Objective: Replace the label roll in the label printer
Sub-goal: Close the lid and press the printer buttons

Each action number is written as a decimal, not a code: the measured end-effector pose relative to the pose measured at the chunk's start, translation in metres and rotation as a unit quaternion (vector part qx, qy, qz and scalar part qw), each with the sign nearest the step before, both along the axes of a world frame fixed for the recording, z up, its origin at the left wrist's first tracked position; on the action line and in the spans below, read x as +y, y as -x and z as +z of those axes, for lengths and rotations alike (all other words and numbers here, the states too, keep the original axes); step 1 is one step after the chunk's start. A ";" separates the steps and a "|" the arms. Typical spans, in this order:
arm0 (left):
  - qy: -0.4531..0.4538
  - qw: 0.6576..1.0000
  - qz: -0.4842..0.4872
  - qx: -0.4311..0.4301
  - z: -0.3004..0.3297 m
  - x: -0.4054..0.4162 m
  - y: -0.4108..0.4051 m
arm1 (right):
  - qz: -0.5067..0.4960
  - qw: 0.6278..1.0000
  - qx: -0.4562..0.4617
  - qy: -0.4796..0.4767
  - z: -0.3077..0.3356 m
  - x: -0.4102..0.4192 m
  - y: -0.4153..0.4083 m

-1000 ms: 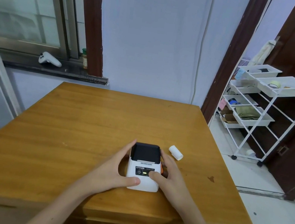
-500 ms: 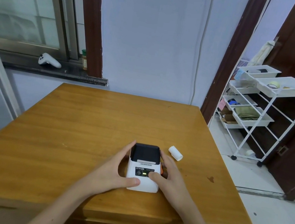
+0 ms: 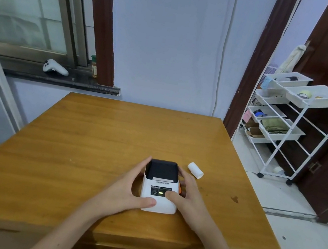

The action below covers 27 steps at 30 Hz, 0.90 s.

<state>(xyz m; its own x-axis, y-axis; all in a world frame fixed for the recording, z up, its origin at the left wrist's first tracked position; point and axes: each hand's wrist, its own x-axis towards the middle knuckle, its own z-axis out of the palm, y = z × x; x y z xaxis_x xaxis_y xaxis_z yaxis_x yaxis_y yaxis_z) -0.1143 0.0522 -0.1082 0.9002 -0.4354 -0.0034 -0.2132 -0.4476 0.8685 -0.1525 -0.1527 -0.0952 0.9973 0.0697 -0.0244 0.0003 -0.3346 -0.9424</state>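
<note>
Two hands cup the label printer (image 3: 160,186) on the bench (image 3: 87,154): left hand (image 3: 125,192) steadies, right hand (image 3: 186,198) beside orange latch (image 3: 179,186). Lid shut; press latch first. Label roll (image 3: 195,170) near, right.

- The label printer (image 3: 161,186) is sitting on the table (image 3: 87,154), toward its near edge; the left hand (image 3: 125,192) is lying against its left side and the right hand (image 3: 188,199) against its right side
- The label roll (image 3: 195,170) is lying on the table just beyond the right hand, apart from the printer
- A wire rack (image 3: 289,129) is standing right of the table; a controller (image 3: 54,67) is resting on the sill behind it, to the left
</note>
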 end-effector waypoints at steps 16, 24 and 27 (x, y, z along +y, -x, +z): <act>0.012 1.000 0.000 0.007 0.003 0.000 0.002 | 0.000 1.000 -0.006 0.017 -0.002 0.001 0.000; 0.015 1.000 0.000 0.011 0.003 0.000 0.002 | -0.005 1.000 -0.004 0.020 -0.004 0.001 0.000; 0.012 1.000 -0.003 0.009 0.003 0.000 0.002 | -0.003 1.000 -0.004 0.019 -0.002 0.001 0.001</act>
<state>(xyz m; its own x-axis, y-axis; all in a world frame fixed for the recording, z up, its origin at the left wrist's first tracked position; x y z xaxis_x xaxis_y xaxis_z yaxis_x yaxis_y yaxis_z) -0.1160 0.0522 -0.1056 0.8973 -0.4414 -0.0090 -0.2006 -0.4258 0.8823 -0.1530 -0.1520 -0.0974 0.9979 0.0620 -0.0192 0.0051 -0.3697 -0.9292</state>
